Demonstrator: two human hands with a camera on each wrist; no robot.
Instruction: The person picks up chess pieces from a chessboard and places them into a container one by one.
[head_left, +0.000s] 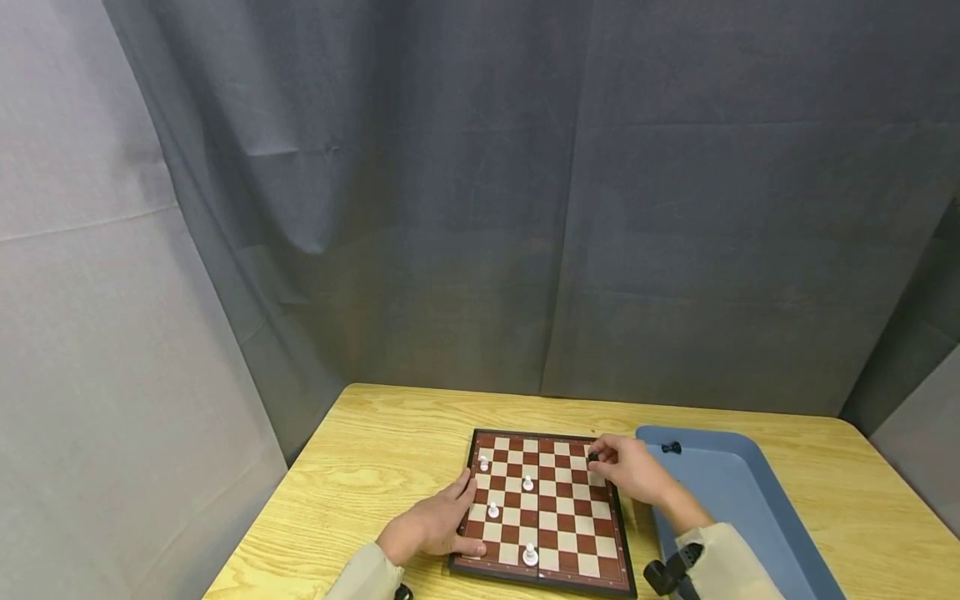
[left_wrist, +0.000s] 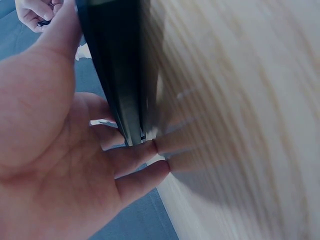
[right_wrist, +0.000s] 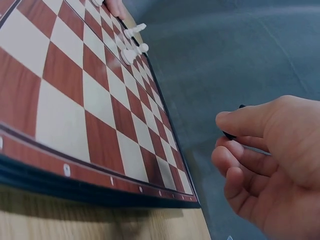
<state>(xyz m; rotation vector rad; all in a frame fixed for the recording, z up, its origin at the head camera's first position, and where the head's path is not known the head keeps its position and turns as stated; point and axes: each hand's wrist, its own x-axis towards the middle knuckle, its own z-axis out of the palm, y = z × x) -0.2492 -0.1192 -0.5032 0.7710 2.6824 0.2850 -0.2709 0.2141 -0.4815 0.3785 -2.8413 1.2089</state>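
A brown-and-cream chessboard (head_left: 567, 517) with a dark rim lies on the table. My left hand (head_left: 442, 517) rests along its left edge, fingers extended and thumb over the near left corner; in the left wrist view those fingers (left_wrist: 137, 185) touch the board's side and the wood. Over the far right corner, my right hand (head_left: 633, 471) pinches a small black chess piece (head_left: 593, 457) between thumb and fingers. The right wrist view shows that piece (right_wrist: 229, 135) mostly hidden by the fingers, raised above the squares. Several white chess pieces (head_left: 528, 483) stand upright on the board, one (head_left: 530, 555) near its front edge.
Right of the board is a blue tray (head_left: 731, 483) with a raised rim, under my right forearm. A black chess piece (head_left: 671, 447) lies on its side in the tray's far part. Grey curtains (head_left: 480, 250) hang behind the wooden table (head_left: 405, 417).
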